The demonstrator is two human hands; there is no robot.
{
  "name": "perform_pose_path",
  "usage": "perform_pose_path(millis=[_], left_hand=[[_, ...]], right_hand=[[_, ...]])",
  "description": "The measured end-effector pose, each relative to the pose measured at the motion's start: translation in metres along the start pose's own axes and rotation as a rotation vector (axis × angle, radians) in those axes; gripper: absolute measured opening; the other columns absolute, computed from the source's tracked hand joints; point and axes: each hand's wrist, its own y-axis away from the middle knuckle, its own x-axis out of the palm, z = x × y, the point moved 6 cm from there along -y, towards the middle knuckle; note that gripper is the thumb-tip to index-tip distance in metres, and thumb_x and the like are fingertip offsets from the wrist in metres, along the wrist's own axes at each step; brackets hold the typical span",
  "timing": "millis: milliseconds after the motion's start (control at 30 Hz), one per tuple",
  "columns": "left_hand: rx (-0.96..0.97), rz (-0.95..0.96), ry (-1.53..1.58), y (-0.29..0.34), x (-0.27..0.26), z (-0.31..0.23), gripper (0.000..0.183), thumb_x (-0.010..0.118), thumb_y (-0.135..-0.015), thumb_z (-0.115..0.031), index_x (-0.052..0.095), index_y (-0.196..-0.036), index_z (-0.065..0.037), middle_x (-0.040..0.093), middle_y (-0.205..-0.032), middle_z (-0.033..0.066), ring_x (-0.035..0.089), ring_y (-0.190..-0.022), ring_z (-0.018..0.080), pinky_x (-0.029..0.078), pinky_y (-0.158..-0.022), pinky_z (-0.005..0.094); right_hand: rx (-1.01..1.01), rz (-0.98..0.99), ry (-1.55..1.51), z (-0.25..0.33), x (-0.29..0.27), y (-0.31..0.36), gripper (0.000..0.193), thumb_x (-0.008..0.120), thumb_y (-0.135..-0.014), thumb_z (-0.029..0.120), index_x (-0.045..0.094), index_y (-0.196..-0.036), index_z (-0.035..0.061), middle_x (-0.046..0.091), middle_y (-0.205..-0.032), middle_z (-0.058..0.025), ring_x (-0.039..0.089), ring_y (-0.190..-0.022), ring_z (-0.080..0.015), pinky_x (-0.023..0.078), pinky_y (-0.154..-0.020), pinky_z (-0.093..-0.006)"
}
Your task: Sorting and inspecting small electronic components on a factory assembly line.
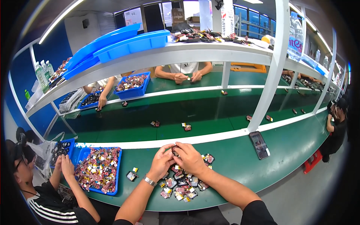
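Note:
My left hand [162, 162] and my right hand [189, 159] meet above the near green worktop. Between their fingertips they pinch a small dark part with reddish wires [174, 150], mostly hidden by the fingers. Under and beside my right hand lies a loose pile of small wired electronic parts [182, 183], dark and silvery with yellow and white patches. One similar part [132, 175] sits apart, left of my left forearm. A metal-banded watch [150, 181] is on my left wrist.
A blue tray [119, 167] full of wired parts stands to the left, beside a co-worker [41, 195]. A phone [258, 144] lies on the right. Beyond the white rail [210, 138], scattered parts lie on a green belt [210, 108]. Overhead, a white shelf [195, 51] carries blue trays.

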Motion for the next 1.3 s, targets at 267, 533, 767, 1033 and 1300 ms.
perform_pose_path(millis=[267,533,767,1033,1300], left_hand=[[0.435,-0.233,-0.899,0.007,0.006,-0.035,0.028,0.056,-0.094,-0.006,0.061,-0.120,0.003,0.067,-0.119,0.0159,0.066,-0.111,0.0233,0.056,-0.087,0.0336],[0.547,-0.204,-1.121,0.013,0.015,-0.040,0.023,0.059,-0.090,-0.004,0.065,-0.112,0.000,0.070,-0.109,0.0161,0.071,-0.095,0.0285,0.059,-0.079,0.0349],[0.333,-0.290,-0.957,0.006,-0.004,-0.035,0.021,0.058,-0.095,-0.009,0.062,-0.112,0.003,0.071,-0.101,0.0136,0.069,-0.084,0.0139,0.057,-0.066,0.0280],[-0.244,0.125,-0.187,0.006,-0.003,-0.011,0.038,0.048,-0.105,-0.029,0.058,-0.126,0.001,0.065,-0.107,0.0056,0.063,-0.085,0.0100,0.055,-0.070,0.0245],[-0.236,0.010,-0.146,0.000,-0.002,0.005,0.034,0.052,-0.101,-0.012,0.053,-0.132,0.002,0.063,-0.114,0.0090,0.065,-0.102,0.0191,0.058,-0.090,0.0375]], right_hand=[[0.539,-0.097,0.170,-0.193,-0.012,-0.004,0.040,0.077,-0.071,0.012,0.065,-0.108,0.0023,0.069,-0.102,-0.0153,0.064,-0.095,-0.0360,0.052,-0.087,-0.0420],[0.645,0.153,0.258,-0.157,0.022,-0.034,0.067,0.080,-0.075,0.045,0.055,-0.116,-0.0019,0.063,-0.108,-0.0212,0.060,-0.105,-0.0385,0.050,-0.088,-0.0468],[0.631,0.211,0.082,-0.172,0.033,-0.018,0.059,0.084,-0.071,0.025,0.053,-0.114,-0.0010,0.069,-0.105,-0.0172,0.067,-0.097,-0.0301,0.053,-0.086,-0.0397],[0.181,0.503,-0.456,-0.014,-0.018,-0.013,0.059,0.078,-0.075,0.008,0.054,-0.129,0.0052,0.060,-0.128,-0.0145,0.057,-0.120,-0.0318,0.045,-0.101,-0.0412],[0.207,0.132,-0.296,-0.009,-0.026,-0.001,0.035,0.072,-0.078,0.007,0.062,-0.112,0.0040,0.062,-0.111,-0.0154,0.060,-0.106,-0.0335,0.048,-0.093,-0.0402]])
